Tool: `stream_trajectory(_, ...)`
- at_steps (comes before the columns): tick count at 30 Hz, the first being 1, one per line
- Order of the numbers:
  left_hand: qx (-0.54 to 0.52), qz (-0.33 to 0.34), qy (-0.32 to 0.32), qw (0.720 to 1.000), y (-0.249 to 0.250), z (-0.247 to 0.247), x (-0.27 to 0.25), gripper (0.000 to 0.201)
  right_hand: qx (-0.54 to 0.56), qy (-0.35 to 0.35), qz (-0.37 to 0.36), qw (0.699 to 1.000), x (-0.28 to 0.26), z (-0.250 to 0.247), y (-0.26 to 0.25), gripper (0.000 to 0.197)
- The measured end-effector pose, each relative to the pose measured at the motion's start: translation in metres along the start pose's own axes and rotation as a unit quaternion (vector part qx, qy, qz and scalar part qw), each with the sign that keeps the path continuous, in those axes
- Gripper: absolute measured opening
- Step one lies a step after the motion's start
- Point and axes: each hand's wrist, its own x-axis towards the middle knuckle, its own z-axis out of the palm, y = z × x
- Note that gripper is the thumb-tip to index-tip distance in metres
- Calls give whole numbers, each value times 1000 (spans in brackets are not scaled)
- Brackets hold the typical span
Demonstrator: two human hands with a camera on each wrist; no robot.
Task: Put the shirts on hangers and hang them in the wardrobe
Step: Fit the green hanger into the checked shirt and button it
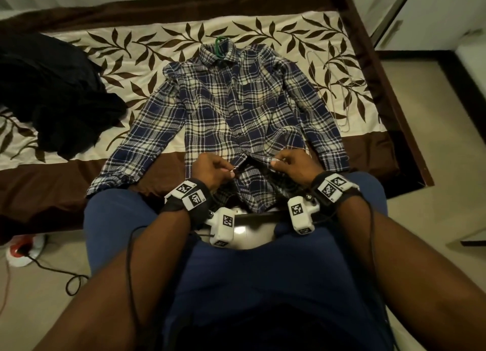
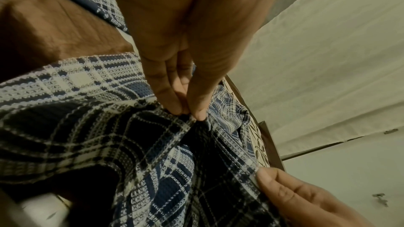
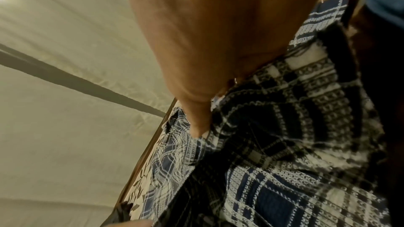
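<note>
Now both hands (image 1: 252, 166) pinch plaid shirt (image 1: 236, 100) hem; hanger (image 1: 219, 46) inside collar.

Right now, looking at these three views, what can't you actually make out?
- Green hanger: head view shows only its hook; the plaid shirt covers the rest.
- Buttons at the hem: left hand and right hand pinch the front edges; fingers and folds hide any button.
- Right wrist view: the hand fills the frame, blurred.
- Wardrobe: cut off at the head view's edge.
- Black clothing: too dark to identify.
</note>
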Motion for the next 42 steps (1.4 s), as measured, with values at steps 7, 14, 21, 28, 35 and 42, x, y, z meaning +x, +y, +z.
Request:
stream_trajectory(7, -35, -29, 0, 999, 0, 4, -2, 24, 30, 36, 62, 997, 0, 10, 5, 8)
stream_trajectory(14, -115, -83, -32, 989, 8, 10, -6, 15, 74, 28, 73, 994, -4, 15, -10, 22)
stream_trajectory(21, -155, -112, -63, 980, 18, 14, -8, 16, 122, -3, 44, 992, -4, 37, -39, 3)
stream_trajectory(28, -167, -128, -59, 976, 15, 16, -8, 13, 29, 43, 20, 998, 0, 57, -33, 10)
stream_trajectory(35, -170, -136, -33, 976, 17, 20, -8, 5, -32, 118, -14, 992, -7, 62, -36, 6)
stream_trajectory(42, -175, -148, -35, 973, 18, 19, -9, 9, 20, 62, -7, 998, -5, 59, -35, 8)
